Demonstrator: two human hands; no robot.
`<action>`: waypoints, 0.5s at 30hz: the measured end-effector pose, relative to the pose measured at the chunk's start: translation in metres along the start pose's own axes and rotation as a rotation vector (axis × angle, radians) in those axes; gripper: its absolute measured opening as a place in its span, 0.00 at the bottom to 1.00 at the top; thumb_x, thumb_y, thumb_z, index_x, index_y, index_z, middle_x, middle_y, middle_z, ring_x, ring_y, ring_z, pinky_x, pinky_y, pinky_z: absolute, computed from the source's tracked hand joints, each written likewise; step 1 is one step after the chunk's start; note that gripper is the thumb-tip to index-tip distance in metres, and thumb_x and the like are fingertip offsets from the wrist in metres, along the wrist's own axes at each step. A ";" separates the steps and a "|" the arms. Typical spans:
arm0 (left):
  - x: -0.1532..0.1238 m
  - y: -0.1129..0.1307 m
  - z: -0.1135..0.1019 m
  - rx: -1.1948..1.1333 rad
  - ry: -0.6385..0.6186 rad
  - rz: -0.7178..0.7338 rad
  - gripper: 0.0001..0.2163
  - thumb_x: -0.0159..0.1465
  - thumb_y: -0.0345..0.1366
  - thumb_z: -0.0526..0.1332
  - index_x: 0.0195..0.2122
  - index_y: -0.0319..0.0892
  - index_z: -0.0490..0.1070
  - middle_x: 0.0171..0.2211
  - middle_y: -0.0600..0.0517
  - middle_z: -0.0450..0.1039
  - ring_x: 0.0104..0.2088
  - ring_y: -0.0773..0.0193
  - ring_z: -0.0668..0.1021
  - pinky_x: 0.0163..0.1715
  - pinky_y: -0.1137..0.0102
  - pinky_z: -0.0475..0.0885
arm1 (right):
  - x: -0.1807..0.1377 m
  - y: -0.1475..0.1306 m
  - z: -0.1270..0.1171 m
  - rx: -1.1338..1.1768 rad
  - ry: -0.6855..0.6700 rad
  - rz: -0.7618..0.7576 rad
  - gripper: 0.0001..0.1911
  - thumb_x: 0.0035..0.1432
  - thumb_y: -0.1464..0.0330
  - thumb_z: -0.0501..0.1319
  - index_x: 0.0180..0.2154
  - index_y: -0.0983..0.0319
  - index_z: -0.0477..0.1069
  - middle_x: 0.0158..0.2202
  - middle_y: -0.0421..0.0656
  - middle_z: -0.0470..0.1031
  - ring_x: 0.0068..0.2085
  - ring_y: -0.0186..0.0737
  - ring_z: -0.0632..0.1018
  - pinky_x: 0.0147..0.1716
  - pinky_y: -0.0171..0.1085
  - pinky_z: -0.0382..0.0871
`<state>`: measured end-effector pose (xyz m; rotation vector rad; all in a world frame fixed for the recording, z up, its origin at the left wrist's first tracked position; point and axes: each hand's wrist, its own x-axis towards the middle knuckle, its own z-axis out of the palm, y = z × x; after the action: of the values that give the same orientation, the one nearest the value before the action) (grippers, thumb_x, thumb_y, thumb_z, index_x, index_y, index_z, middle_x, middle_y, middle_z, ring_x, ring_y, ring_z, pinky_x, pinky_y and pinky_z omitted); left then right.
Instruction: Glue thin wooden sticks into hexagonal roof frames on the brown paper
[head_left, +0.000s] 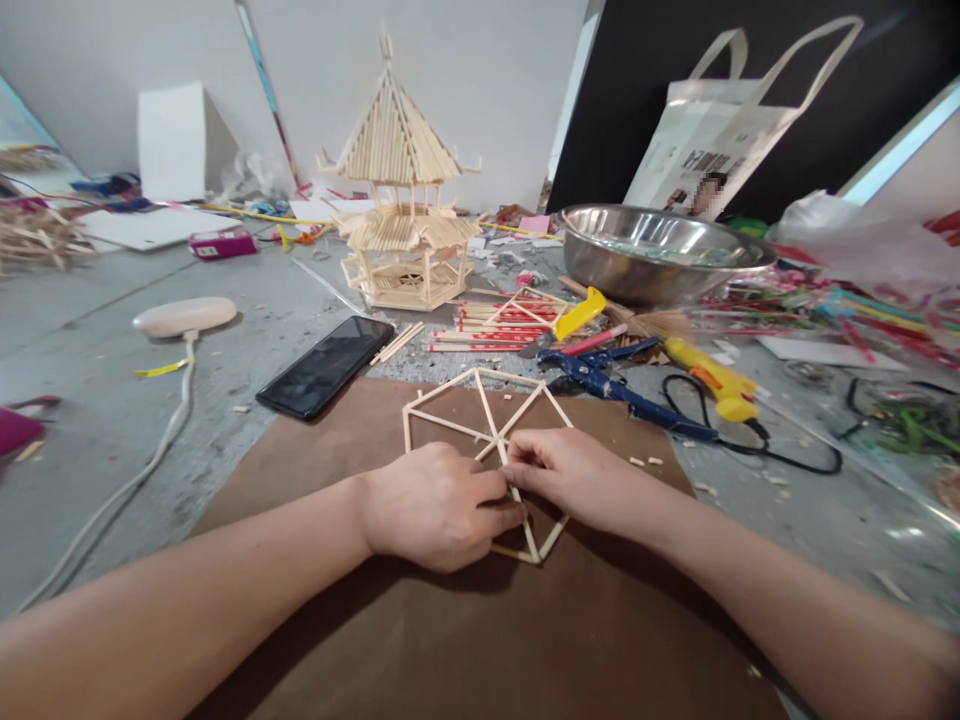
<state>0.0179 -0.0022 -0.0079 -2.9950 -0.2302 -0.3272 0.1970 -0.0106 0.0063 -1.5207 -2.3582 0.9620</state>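
A flat many-sided frame of thin wooden sticks, with spokes meeting at its middle, lies on a brown sheet. My left hand rests over its near left part, fingers closed round a spoke that runs to the near corner. From the other side my right hand pinches the same spoke close to the hub, thumb and fingertips together. Both hands hide parts of the frame's rim. Behind it stands a pavilion model built of similar sticks, with a pointed roof.
Left lie a black phone and a white corded device. Beyond the sheet are red-marked sticks, a yellow-handled knife, blue cutting pliers and a yellow glue gun. A metal basin stands back right.
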 end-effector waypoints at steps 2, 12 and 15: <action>0.000 0.000 0.000 0.002 -0.001 0.000 0.13 0.56 0.33 0.48 0.41 0.42 0.65 0.28 0.53 0.68 0.20 0.67 0.69 0.14 0.70 0.61 | 0.000 -0.001 0.000 -0.006 0.002 -0.001 0.09 0.51 0.65 0.52 0.22 0.62 0.61 0.21 0.36 0.65 0.24 0.30 0.65 0.21 0.29 0.51; -0.001 0.000 0.001 0.012 0.000 0.000 0.13 0.56 0.33 0.48 0.42 0.42 0.64 0.27 0.53 0.68 0.20 0.68 0.69 0.15 0.70 0.61 | -0.001 -0.003 -0.001 -0.033 0.001 0.001 0.09 0.51 0.65 0.51 0.22 0.62 0.61 0.21 0.36 0.65 0.24 0.29 0.64 0.21 0.29 0.49; -0.001 0.001 0.001 0.014 -0.007 0.005 0.13 0.56 0.33 0.47 0.42 0.42 0.64 0.28 0.53 0.68 0.21 0.68 0.69 0.15 0.70 0.61 | 0.000 -0.001 0.001 -0.050 0.004 0.013 0.10 0.51 0.63 0.51 0.23 0.62 0.61 0.21 0.37 0.66 0.23 0.29 0.64 0.20 0.29 0.49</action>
<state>0.0170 -0.0029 -0.0093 -2.9834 -0.2250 -0.3128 0.1963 -0.0114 0.0063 -1.5569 -2.3895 0.9080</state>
